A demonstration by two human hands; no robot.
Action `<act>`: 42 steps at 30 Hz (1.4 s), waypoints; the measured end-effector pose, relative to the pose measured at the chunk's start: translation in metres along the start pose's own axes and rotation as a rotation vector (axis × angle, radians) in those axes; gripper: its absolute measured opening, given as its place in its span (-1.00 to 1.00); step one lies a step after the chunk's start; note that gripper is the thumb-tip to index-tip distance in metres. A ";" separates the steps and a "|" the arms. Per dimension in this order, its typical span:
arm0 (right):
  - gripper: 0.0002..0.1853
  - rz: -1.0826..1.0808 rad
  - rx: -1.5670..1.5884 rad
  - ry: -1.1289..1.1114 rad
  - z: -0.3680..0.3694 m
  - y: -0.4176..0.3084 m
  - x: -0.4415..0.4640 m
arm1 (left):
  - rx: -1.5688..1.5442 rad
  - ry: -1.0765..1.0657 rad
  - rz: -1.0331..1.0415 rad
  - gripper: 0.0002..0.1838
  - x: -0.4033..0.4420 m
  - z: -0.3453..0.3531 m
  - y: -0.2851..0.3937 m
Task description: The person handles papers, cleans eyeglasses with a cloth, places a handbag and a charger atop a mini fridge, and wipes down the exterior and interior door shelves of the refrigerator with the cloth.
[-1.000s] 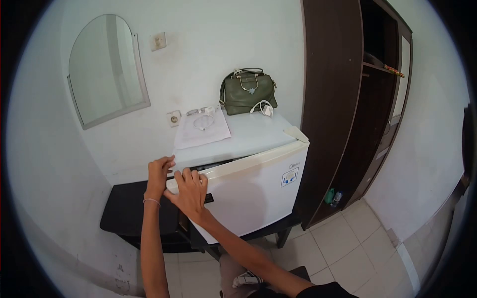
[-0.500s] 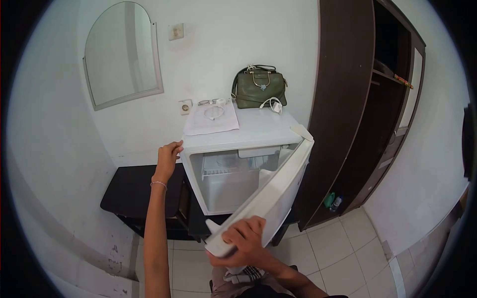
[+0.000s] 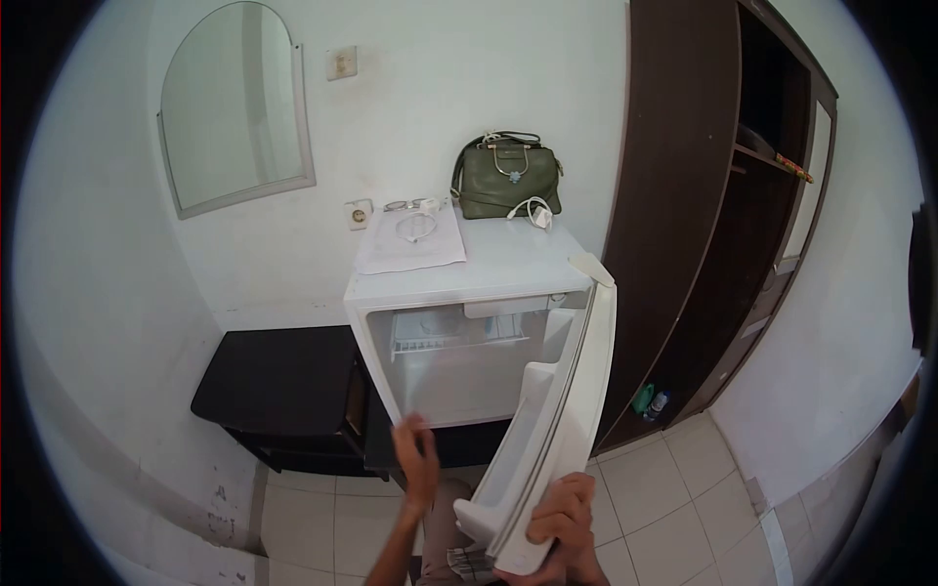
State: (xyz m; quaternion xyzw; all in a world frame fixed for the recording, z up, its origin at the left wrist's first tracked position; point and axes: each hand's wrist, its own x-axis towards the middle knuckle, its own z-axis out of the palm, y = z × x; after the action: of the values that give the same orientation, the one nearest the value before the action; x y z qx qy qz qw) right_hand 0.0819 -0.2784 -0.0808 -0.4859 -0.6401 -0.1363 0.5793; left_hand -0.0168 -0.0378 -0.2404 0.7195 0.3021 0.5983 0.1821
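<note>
While the right hand grips the door, seemingly for opening, the left hand hovers half-open and empty at left; further swing would require steady grip.

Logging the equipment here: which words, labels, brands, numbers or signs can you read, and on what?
No readable text.
Fridge door: no lettering shows.
Green handbag: any marking is too small to read.
Bottle in the wardrobe: any label is too small to read.
</note>
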 end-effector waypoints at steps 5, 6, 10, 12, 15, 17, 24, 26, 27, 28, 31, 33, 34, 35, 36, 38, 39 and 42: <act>-0.44 0.132 0.033 0.138 -0.029 -0.001 -0.029 | -0.208 -0.686 -0.324 -0.75 -0.180 0.005 -0.006; -0.43 0.144 0.059 0.203 -0.034 0.003 -0.041 | -0.176 -0.795 -0.292 -0.74 -0.198 0.002 -0.002; -0.42 0.167 0.101 0.420 -0.048 0.006 -0.060 | -0.110 -1.148 -0.064 -0.67 -0.235 0.000 0.014; -0.40 0.190 0.151 0.495 -0.058 0.001 -0.059 | -0.092 -1.282 0.047 -0.63 -0.245 0.003 0.018; -0.43 0.182 0.163 0.532 -0.083 0.003 -0.064 | -0.092 -1.411 0.143 -0.57 -0.256 0.010 0.022; -0.47 0.148 0.116 0.536 -0.100 0.003 -0.069 | -0.124 -1.419 0.124 -0.53 -0.255 0.015 0.026; -0.11 0.386 -0.013 0.699 -0.178 0.022 -0.138 | -0.183 -1.376 0.064 -0.43 -0.254 0.019 0.027; -0.08 0.486 -0.083 0.817 -0.194 0.030 -0.156 | -0.177 -1.384 0.078 -0.42 -0.252 0.018 0.024; -0.08 0.482 -0.094 0.836 -0.202 0.036 -0.162 | -0.169 -1.395 0.032 -0.41 -0.247 0.015 0.028; -0.11 0.472 -0.084 0.846 -0.210 0.043 -0.164 | -0.160 -1.405 -0.012 -0.40 -0.242 0.014 0.031; -0.21 0.510 -0.139 1.047 -0.209 0.067 -0.170 | -0.120 -1.382 0.061 -0.50 -0.245 0.014 0.026; -0.26 0.560 -0.196 1.235 -0.209 0.085 -0.171 | -0.084 -1.528 -0.004 -0.52 -0.235 0.020 0.028; -0.31 0.594 -0.319 1.266 -0.211 0.094 -0.171 | -0.041 -1.667 -0.088 -0.50 -0.226 0.021 0.034; -0.33 0.630 -0.443 1.294 -0.213 0.100 -0.171 | -0.042 -1.669 -0.074 -0.50 -0.202 0.014 0.057; -0.33 0.621 -0.446 1.305 -0.214 0.104 -0.171 | 0.046 -1.595 -0.115 -0.50 -0.166 -0.002 0.094; -0.37 0.509 -0.540 1.196 -0.219 0.113 -0.170 | 0.126 -1.514 -0.137 -0.50 -0.136 -0.017 0.124; -0.37 0.498 -0.544 1.206 -0.221 0.121 -0.170 | 0.101 -1.518 -0.149 -0.49 -0.136 -0.016 0.123; -0.37 0.454 -0.619 1.326 -0.232 0.138 -0.172 | 0.024 -1.522 -0.206 -0.48 -0.138 -0.007 0.112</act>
State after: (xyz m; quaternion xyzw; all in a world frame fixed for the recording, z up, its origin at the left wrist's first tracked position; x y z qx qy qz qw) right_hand 0.3064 -0.4618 -0.2175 -0.5620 0.0243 -0.4503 0.6934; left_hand -0.0131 -0.2130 -0.2725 0.9032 0.1653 -0.0853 0.3868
